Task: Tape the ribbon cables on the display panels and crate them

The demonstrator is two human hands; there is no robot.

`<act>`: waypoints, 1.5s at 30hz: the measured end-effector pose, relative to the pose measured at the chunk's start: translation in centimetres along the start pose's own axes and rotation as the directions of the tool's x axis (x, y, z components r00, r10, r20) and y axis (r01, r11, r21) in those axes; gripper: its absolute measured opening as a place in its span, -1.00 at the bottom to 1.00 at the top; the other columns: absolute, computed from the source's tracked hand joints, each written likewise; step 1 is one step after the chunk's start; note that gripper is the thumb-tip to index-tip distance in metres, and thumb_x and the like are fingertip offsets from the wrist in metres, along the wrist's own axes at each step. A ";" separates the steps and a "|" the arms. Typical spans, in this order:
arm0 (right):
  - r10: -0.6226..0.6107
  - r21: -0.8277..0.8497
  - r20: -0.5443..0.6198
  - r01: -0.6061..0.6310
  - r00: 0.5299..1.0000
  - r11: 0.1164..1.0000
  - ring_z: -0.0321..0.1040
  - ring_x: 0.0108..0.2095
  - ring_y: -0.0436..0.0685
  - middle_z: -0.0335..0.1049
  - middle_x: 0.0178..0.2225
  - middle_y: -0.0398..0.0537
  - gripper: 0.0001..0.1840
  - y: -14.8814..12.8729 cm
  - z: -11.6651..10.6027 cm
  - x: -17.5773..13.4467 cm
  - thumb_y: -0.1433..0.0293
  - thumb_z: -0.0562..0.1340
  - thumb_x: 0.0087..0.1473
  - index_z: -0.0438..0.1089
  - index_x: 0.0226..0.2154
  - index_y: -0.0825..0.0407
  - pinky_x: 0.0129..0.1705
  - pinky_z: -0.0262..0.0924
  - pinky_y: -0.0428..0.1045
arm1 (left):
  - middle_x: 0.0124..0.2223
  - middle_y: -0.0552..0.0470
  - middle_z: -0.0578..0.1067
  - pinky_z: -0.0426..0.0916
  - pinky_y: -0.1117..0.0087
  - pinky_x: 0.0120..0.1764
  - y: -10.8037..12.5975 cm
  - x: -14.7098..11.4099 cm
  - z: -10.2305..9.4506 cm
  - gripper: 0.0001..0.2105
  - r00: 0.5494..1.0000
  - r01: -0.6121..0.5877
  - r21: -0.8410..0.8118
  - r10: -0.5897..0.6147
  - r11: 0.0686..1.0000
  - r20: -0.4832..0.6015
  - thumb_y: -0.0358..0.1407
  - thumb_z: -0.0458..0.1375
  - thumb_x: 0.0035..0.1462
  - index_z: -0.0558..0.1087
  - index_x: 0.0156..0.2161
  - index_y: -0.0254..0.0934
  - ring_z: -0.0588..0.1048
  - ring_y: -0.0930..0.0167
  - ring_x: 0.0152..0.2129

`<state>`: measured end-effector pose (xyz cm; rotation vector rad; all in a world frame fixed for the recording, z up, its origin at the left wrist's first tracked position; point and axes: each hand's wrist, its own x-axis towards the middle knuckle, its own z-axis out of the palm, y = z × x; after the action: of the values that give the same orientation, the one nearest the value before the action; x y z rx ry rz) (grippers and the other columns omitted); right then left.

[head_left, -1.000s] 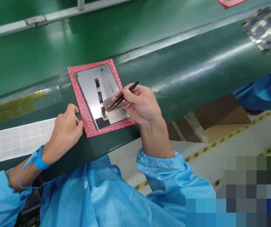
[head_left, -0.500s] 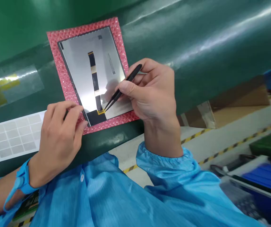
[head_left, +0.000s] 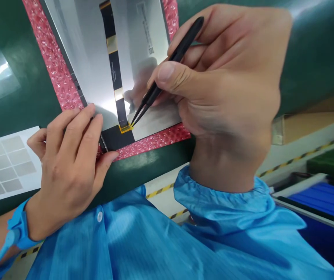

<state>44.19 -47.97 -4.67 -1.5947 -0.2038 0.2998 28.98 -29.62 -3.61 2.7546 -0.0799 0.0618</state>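
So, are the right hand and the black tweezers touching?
Touching. The head view shows it: the right hand grips the black tweezers, its thumb lying against the shaft, with the slim tips extending beyond.

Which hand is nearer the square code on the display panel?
Right. The right hand, holding tweezers, is just right of the square code; the left hand is farther, at the near left corner of the display panel.

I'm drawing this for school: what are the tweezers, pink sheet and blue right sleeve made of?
Tweezers: maybe coated metal or plastic, satin black, tapering finely.
Pink sheet: likely bubble-wrap plastic, glossy, its little bumps glinting.
Blue right sleeve: probably thin synthetic cloth, softly shiny along its wrinkles.
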 end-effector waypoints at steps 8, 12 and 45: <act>-0.055 -0.006 0.013 0.055 0.998 0.998 0.57 -0.36 0.32 0.48 -0.42 -0.18 -0.57 0.6 -0.2 0.1 0.10 0.67 -0.12 0.45 -0.43 -0.17 -0.35 0.65 0.27 | 0.43 -0.14 0.36 0.23 -0.28 0.27 -0.1 -0.2 0.1 -0.48 0.996 -0.081 0.019 0.081 0.997 -0.032 -0.16 0.25 0.38 0.32 0.37 -0.12 0.35 -0.08 0.32; -0.092 -0.035 0.020 0.093 0.996 0.995 0.58 -0.34 0.39 0.52 -0.37 -0.13 -0.71 0.7 -0.2 0.1 0.37 0.58 0.01 0.47 -0.42 -0.19 -0.41 0.62 0.31 | 0.41 -0.20 0.37 0.26 -0.29 0.25 -0.2 -0.1 0.2 -0.48 0.994 -0.101 0.028 0.101 0.995 -0.030 -0.17 0.25 0.38 0.33 0.36 -0.20 0.35 -0.09 0.32; -0.150 0.034 -0.138 0.156 0.979 0.987 0.48 -0.47 0.28 0.28 -0.43 -0.16 -0.74 1.6 -0.1 -0.3 0.45 0.53 0.07 0.48 -0.37 -0.19 -0.50 0.54 0.26 | 0.44 -0.34 0.22 0.23 -0.37 0.23 2.0 1.4 -0.6 -0.31 0.966 -0.190 0.174 0.153 0.966 0.207 -0.58 0.16 0.18 0.32 0.40 -0.14 0.26 -0.21 0.32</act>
<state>43.86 -48.19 -6.26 -1.5390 -0.2127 0.0762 30.22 -31.27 -2.21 2.9326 -0.3849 -0.1586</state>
